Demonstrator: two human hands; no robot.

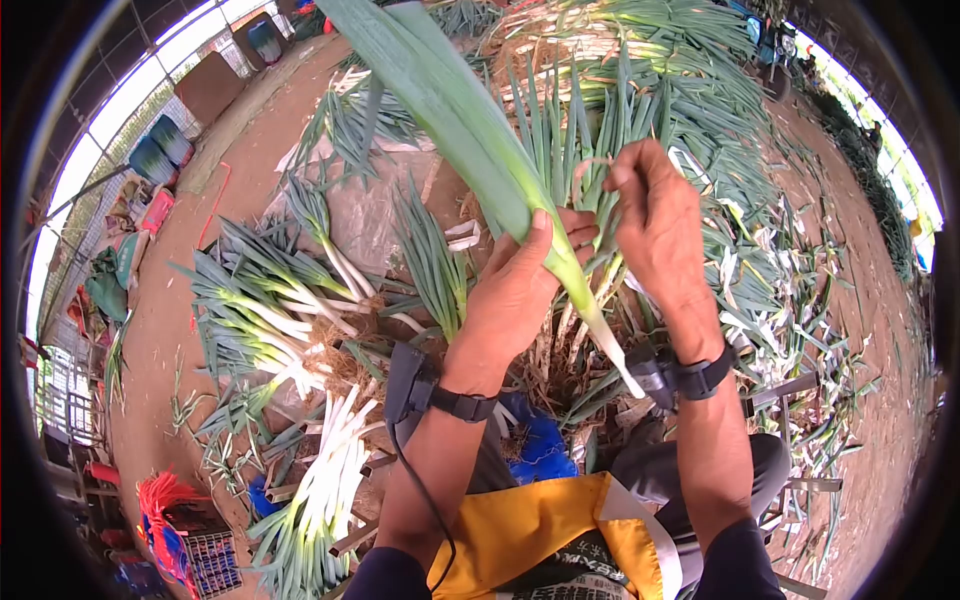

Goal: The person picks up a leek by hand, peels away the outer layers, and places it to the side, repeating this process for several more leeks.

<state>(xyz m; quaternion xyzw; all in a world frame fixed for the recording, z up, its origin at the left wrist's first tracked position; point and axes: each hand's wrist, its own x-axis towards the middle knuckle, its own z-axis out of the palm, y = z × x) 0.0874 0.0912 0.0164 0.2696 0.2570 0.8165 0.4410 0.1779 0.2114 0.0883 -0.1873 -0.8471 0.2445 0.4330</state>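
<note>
My left hand (515, 285) is wrapped around a large leek (480, 150). Its broad green leaves slant up to the upper left, and its white end points down to the right. Beside it, my right hand (655, 215) is raised with curled fingers, thumb and forefinger close together. A thin pale strip shows by those fingertips, but I cannot make out whether they pinch it. Behind both hands stand more leeks (590, 130), leaves upward. Trimmed white leeks (325, 490) lie in a bundle at the lower left.
Leeks with roots (280, 300) lie in a pile on the left. A big heap of leeks (680, 60) fills the back. Leaf scraps (780, 300) litter the right side. A black crate (212, 562) and red strings (165, 500) are at the lower left. A yellow apron (530, 525) covers my lap.
</note>
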